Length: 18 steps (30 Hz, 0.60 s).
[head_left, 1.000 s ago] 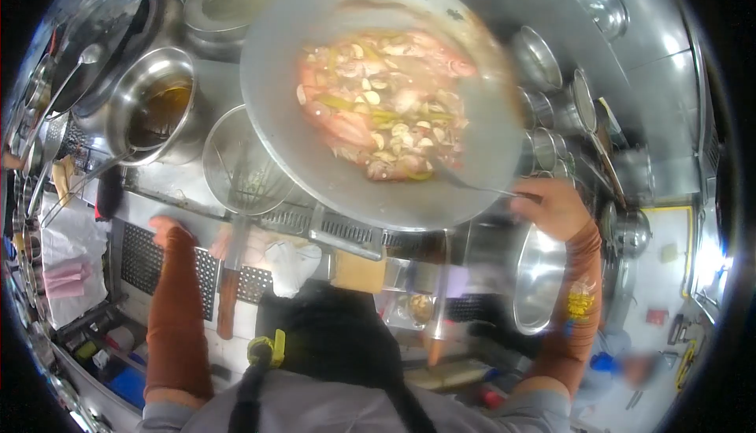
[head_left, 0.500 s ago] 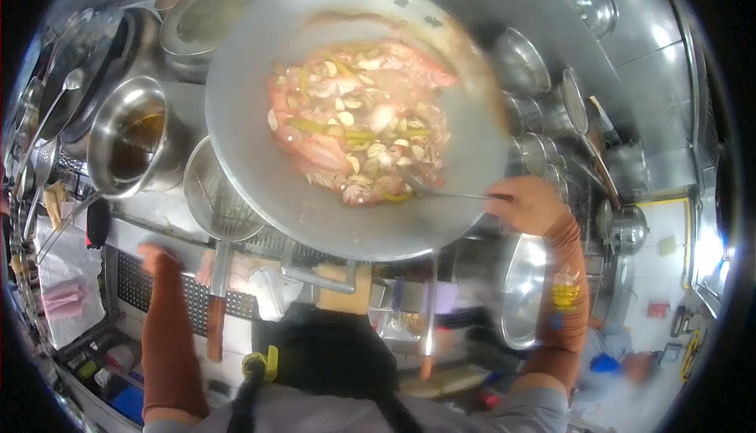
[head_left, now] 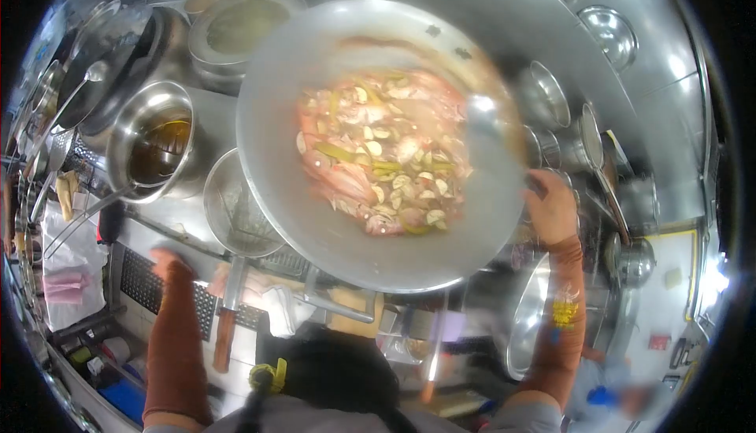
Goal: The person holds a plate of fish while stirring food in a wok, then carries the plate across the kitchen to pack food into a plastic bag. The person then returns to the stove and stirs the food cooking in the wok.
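Observation:
A large metal wok [head_left: 370, 263] fills the middle of the view. Inside it lie reddish fish [head_left: 339, 177], sliced garlic and green pepper strips in light broth; steam blurs them. My right hand [head_left: 551, 208] is at the wok's right rim, its fingers curled in a pinch. A smeared bright spoon [head_left: 483, 104] shows over the right part of the wok; its handle toward my hand is hard to make out. My left hand [head_left: 167, 263] is low on the left by the counter edge, near a wire strainer [head_left: 244, 204], and its fingers are foreshortened and blurred.
To the left stands a steel pot of brown liquid [head_left: 161, 149] with a ladle in it. Behind it is a round pot of pale liquid [head_left: 248, 27]. Strainers and metal bowls [head_left: 547, 94] line the right side. A large steel basin [head_left: 529, 323] sits below my right forearm.
The view has shifted, so the wok appears lower and further right. My right hand has turned more upright by the rim, and the spoon has left the broth. My left hand stays low.

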Motion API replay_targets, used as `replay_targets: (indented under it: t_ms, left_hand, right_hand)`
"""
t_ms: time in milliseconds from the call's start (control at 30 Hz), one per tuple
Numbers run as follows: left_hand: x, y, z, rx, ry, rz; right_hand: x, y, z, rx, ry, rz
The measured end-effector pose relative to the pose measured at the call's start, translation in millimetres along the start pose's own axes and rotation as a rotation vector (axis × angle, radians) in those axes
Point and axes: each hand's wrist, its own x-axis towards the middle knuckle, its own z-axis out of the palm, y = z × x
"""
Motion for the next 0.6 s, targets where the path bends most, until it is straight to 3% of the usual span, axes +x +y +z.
replay_targets:
  t_ms: [167, 300, 467, 567, 600]
  left_hand:
    - [-34, 9, -6, -0.072, -0.039, 0.020]
    - [5, 0, 0, -0.008, -0.029, 0.064]
    - [-4, 4, -7, 0.066, 0.031, 0.092]
    - [-19, 9, -15, -0.047, -0.042, 0.064]
    - [7, 1, -6, 0.017, 0.012, 0.070]
  right_hand:
    - [6, -14, 1, 0.046, 0.072, -0.034]
    - [11, -27, 3, 0.100, 0.049, 0.011]
    - [9, -44, 2, 0.208, 0.040, 0.047]
    - [-12, -60, 5, 0.390, 0.084, 0.087]
    - [-27, -74, -2, 0.353, 0.077, 0.140]
